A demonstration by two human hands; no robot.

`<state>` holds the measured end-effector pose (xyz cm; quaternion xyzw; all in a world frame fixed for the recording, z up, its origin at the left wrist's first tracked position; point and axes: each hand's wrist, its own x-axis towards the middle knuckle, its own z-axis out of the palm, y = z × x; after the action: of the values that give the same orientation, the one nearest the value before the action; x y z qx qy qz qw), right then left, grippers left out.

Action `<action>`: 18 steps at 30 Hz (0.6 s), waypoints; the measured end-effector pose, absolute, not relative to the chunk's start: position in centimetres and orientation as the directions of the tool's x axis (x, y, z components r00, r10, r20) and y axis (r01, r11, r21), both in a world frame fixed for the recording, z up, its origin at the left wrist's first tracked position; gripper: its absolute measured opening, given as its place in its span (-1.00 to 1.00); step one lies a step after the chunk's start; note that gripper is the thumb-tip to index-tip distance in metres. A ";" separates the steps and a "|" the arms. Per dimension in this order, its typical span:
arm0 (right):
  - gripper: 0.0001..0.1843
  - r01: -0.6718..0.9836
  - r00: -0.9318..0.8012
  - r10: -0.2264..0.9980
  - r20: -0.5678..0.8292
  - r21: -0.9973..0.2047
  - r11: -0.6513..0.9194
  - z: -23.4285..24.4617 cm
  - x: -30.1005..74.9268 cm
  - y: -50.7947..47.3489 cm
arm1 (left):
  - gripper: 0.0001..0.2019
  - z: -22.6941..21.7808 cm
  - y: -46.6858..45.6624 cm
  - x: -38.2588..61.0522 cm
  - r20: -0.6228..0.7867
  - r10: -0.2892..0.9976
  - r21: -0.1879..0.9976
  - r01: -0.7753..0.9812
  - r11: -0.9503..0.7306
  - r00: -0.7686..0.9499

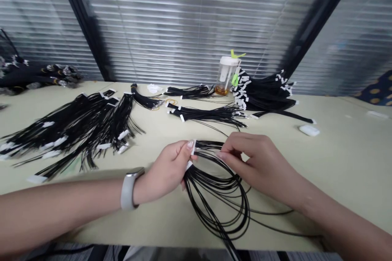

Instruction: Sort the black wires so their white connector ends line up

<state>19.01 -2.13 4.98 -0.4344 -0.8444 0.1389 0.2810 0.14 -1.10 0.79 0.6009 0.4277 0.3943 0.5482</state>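
Two bare forearms without sleeves; a pale grey smartwatch band [128, 189] circles the left wrist, nails unpainted.

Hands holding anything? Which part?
Both hold one looped bundle of black cables. Left hand pinches its white-tagged end; right hand grips the strands just beside that, near the loop's top.

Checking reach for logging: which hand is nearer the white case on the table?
Right. The right hand is just left of and below the white case; the left hand is farther left, pinching the cable bundle.
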 end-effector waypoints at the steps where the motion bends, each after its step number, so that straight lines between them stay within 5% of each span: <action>1: -0.85 0.653 -0.469 0.806 0.362 -0.473 0.592 4.9 19.0 -2.1 | -0.62 0.7 -1.1 0.1 0.000 0.947 0.996 0.083 -0.028 0.322; 18: -0.85 0.611 -0.559 0.733 0.388 -0.405 0.680 4.7 18.8 -2.1 | -0.61 0.8 -1.1 0.1 -0.020 0.954 0.995 0.095 -0.009 0.299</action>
<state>18.75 -2.10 4.69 -0.3837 -0.8757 0.1125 0.2706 0.10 -1.09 0.78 0.5917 0.4431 0.3927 0.5472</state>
